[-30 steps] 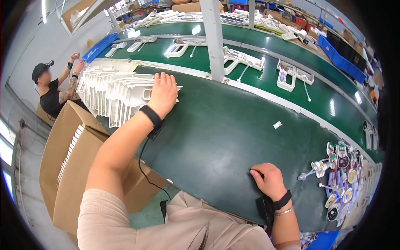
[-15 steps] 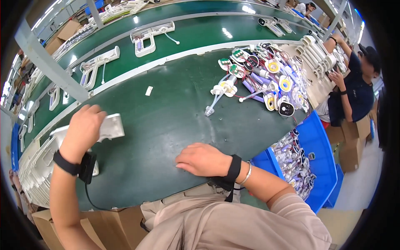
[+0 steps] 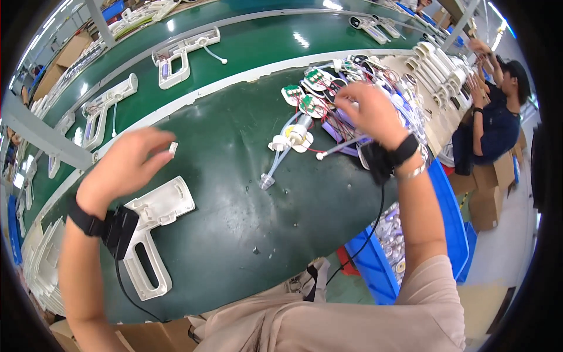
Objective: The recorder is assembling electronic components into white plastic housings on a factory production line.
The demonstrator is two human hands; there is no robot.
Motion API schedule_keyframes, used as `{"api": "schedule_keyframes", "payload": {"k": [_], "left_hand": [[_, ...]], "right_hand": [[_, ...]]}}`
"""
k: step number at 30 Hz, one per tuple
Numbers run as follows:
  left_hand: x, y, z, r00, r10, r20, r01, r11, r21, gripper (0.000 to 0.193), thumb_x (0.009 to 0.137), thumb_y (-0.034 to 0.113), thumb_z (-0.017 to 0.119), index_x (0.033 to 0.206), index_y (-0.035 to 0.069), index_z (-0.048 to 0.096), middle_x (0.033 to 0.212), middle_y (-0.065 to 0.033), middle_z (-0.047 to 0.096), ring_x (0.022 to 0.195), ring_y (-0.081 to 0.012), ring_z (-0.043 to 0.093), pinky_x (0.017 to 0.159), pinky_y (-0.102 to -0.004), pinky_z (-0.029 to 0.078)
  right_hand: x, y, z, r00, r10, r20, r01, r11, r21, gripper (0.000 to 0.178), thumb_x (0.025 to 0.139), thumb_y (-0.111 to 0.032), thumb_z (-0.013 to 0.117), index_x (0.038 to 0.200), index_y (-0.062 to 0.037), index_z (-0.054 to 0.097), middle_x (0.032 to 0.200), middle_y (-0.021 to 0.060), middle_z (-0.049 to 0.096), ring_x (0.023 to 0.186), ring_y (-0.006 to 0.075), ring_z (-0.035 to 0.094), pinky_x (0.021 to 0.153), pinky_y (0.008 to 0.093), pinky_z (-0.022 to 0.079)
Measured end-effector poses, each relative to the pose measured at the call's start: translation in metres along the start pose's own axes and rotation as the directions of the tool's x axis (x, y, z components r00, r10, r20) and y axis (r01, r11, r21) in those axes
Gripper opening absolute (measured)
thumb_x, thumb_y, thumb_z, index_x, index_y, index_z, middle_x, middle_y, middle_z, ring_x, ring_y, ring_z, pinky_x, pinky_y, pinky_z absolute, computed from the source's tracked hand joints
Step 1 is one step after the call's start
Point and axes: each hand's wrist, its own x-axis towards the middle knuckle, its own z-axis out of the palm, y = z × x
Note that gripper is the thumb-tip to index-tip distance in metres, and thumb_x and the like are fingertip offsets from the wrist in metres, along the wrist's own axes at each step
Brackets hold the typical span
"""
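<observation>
Your left hand (image 3: 126, 164), opened, is near the white shell (image 3: 161, 211) lying on the green table (image 3: 234, 234). Close to it is a small white tag (image 3: 173, 148), too small for reading. Your right hand (image 3: 375, 114) is over the heap of parts (image 3: 340, 130); whether it grips, I cannot tell.

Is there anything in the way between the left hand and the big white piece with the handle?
Nothing that I can see. The left hand is right by the white piece. The black box on that wrist just hides a bit of its edge.
</observation>
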Motion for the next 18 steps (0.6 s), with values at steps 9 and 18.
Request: {"api": "schedule_keyframes", "payload": {"k": [9, 18], "left_hand": [[0.185, 0.062, 0.069, 0.967, 0.252, 0.028, -0.253, 0.952, 0.174, 0.032, 0.084, 0.022, 0.058, 0.109, 0.002, 0.057, 0.098, -0.0170, 0.060, 0.095, -0.0334, 0.058, 0.080, -0.0406, 0.048], [0.179, 0.095, 0.045, 0.956, 0.188, -0.225, -0.284, 0.791, -0.542, 0.049, 0.091, 0.038, 0.055, 0.119, -0.001, 0.049, 0.100, -0.0139, 0.060, 0.092, -0.0197, 0.061, 0.077, -0.0322, 0.049]], "right_hand": [[0.086, 0.046, 0.043, 0.984, 0.050, 0.173, 0.026, 0.913, -0.407, 0.031, 0.075, -0.031, 0.066, 0.092, -0.0057, 0.062, 0.097, 0.0116, 0.063, 0.098, 0.0289, 0.058, 0.081, 0.0461, 0.045], [0.036, -0.016, -0.021, 0.994, 0.105, -0.011, -0.056, 0.613, 0.788, 0.018, 0.080, -0.004, 0.066, 0.092, -0.0001, 0.054, 0.079, 0.0017, 0.061, 0.073, 0.0066, 0.057, 0.065, 0.0216, 0.047]]}}
